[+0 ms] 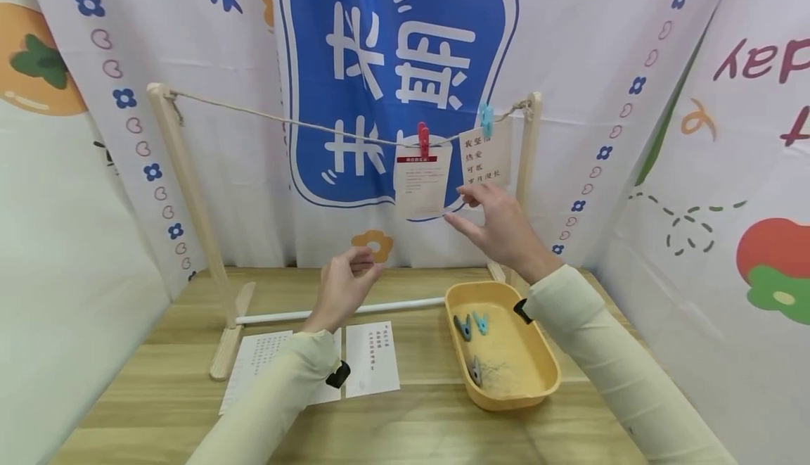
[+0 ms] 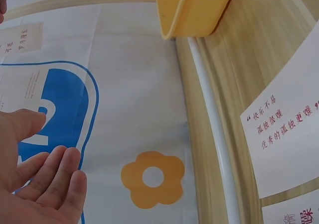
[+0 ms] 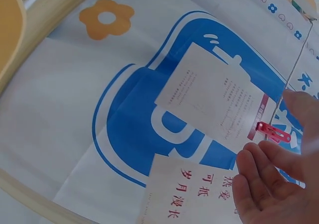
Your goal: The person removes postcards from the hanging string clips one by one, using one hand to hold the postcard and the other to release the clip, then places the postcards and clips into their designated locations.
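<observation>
Two printed cards hang from a twine line (image 1: 272,115) strung between wooden posts. A red clothespin (image 1: 423,140) clips the card with a red heading (image 1: 420,190); a light blue clothespin (image 1: 486,120) holds the beige card (image 1: 486,159) to its right. My right hand (image 1: 506,229) is raised just below the beige card, thumb and fingers apart, holding nothing. Lower down, my left hand (image 1: 344,285) hovers above the table with loosely bent fingers and an empty palm. In the right wrist view, the red clothespin (image 3: 273,132) appears between the right thumb and fingers.
On the wooden table, a yellow basin (image 1: 547,363) contains several clothespins (image 1: 481,323). Paper cards (image 1: 373,363) lie under and beside my left forearm. A white rod (image 1: 405,305) runs between the stand's feet, and a printed cloth (image 1: 240,169) hangs behind.
</observation>
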`<control>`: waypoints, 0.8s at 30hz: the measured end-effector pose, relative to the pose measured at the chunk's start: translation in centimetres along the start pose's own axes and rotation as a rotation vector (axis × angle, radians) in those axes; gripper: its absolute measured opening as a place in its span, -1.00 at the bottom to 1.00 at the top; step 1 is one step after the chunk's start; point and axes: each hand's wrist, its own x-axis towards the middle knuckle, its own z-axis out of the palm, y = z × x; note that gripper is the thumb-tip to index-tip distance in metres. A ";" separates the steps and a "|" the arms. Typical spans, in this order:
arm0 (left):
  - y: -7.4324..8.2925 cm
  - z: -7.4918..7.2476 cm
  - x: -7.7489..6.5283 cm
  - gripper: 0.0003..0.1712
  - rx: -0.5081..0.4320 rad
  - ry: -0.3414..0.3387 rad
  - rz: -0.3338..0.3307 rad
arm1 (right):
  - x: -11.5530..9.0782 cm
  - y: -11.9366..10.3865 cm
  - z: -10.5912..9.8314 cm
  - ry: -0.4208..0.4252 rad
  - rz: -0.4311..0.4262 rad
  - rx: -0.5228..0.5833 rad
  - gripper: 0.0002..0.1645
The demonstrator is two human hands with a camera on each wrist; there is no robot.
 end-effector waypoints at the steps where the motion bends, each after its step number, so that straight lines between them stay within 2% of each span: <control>1: 0.1 0.0 0.2 -0.55 -0.007 0.007 -0.001 | 0.3 -0.1 -0.1 0.001 0.001 -0.004 -0.41; 5: 0.3 0.1 0.8 -0.56 -0.022 0.021 -0.005 | 1.5 -0.7 -0.7 0.001 0.013 -0.022 -0.37; 13: 1.3 -0.3 2.0 -0.55 -0.053 0.039 -0.003 | 3.6 -1.7 -1.5 0.019 -0.017 -0.033 -0.31; 19: 1.7 -0.3 3.1 -0.51 -0.026 0.057 0.023 | 4.7 -2.0 -2.0 0.024 0.000 -0.029 -0.31; 24: 2.2 0.2 3.9 -0.52 -0.004 0.061 0.019 | 5.8 -2.2 -2.5 0.015 0.009 -0.058 -0.30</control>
